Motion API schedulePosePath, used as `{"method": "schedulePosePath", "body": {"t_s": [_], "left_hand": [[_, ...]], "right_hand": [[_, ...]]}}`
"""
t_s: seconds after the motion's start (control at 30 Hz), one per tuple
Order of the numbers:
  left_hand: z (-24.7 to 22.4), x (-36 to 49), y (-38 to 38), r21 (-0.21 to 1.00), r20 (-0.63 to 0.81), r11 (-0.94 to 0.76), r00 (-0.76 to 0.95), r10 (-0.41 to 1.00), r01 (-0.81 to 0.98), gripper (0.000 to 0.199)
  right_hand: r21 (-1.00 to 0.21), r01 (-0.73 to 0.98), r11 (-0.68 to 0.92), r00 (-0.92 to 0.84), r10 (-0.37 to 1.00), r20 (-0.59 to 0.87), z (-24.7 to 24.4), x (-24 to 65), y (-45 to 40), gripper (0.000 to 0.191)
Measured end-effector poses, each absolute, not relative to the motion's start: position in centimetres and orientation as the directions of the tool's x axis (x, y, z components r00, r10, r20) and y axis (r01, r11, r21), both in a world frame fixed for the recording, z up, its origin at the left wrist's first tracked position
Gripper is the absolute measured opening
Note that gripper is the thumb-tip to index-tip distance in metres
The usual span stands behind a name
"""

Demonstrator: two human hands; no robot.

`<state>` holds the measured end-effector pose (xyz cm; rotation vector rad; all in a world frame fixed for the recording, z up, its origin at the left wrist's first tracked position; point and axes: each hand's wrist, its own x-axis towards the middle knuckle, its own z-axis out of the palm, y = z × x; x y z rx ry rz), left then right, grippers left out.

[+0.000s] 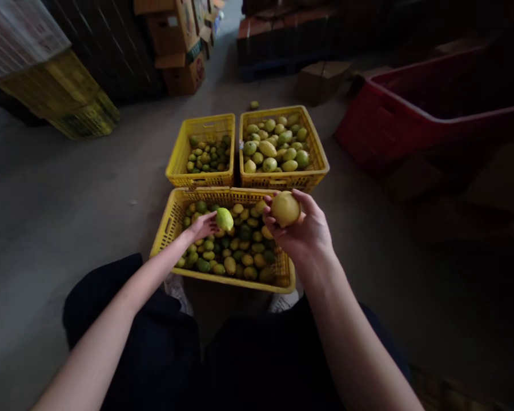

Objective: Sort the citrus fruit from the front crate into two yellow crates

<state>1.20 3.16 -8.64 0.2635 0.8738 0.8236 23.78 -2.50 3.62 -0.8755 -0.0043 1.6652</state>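
My left hand (204, 226) holds a bright green-yellow lemon (225, 219) at its fingertips, above the near yellow crate (240, 281). A larger, rounder, dull yellow lemon (285, 209) rests in my right hand (309, 231), its fingers curled around it over the crate's right side. Many green and yellow lemons (230, 265) fill the near crate below both hands. Behind it stand two more yellow crates. The back left crate (177, 149) has small green and yellow fruit at its right, and the back right crate (317, 149) holds larger, paler lemons (268, 149).
One loose lemon (254, 105) lies on the floor behind the crates. A large red bin (385, 120) stands at the right. Stacked crates (64, 85) are at the left, with cardboard boxes (175, 45) farther back. My shoes (284, 301) are against the near crate.
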Motion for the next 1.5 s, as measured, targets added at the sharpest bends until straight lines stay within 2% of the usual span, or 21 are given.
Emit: {"method": "schedulePosePath", "body": {"t_s": [0.17,0.33,0.53,0.63,0.73,1.03,1.13,1.3,1.37,1.5], "left_hand": [[-1.0,-2.4,0.7,0.48,-0.449,0.655,0.478,0.755,-0.584,0.047],[2.1,-3.6,-2.4,0.396,-0.468,0.643,0.459,0.755,-0.655,0.032],[1.8,-2.3,-2.3,0.525,-0.219,0.495,0.452,0.865,-0.692,0.027],[1.6,-1.3,-1.8,0.614,-0.062,0.43,0.503,0.862,-0.662,0.033],[1.2,-0.5,-1.4,0.655,0.012,0.389,0.523,0.852,-0.648,0.035],[0.9,0.7,0.1,0.642,-0.025,0.412,0.519,0.854,-0.647,0.036],[1.2,0.6,0.2,0.608,-0.078,0.454,0.52,0.85,-0.651,0.036],[0.9,0.5,0.7,0.379,-0.304,0.408,0.305,0.903,-0.831,0.03],[0.5,0.4,1.0,0.298,-0.347,0.361,0.252,0.903,-0.884,0.03],[-0.1,0.2,1.1,0.223,-0.381,0.315,0.215,0.899,-0.923,0.035]], "right_hand": [[-0.543,-0.762,-0.353,-0.054,0.87,-0.489,4.6,21.2,-2.9,0.014],[-0.623,-0.702,-0.345,-0.045,0.894,-0.446,4.3,18.3,-3.6,0.016],[-0.645,-0.658,-0.387,-0.172,0.912,-0.371,2.2,16.6,-4.3,0.022],[-0.669,-0.644,-0.371,-0.193,0.925,-0.328,1.9,16.2,-4.2,0.022],[-0.696,-0.633,-0.339,-0.207,0.941,-0.269,2.0,15.8,-3.7,0.023],[-0.688,-0.654,-0.315,-0.246,0.948,-0.2,1.8,15.1,-2.4,0.025],[-0.656,-0.688,-0.31,-0.242,0.95,-0.196,2.2,14.9,-2.3,0.024],[-0.523,-0.798,-0.298,-0.18,0.947,-0.265,2.7,14.8,-2.1,0.028],[-0.475,-0.825,-0.306,-0.174,0.937,-0.302,2.4,14.7,-1.9,0.022],[-0.428,-0.857,-0.287,-0.099,0.907,-0.409,1.0,14.1,-1.0,0.004]]}}
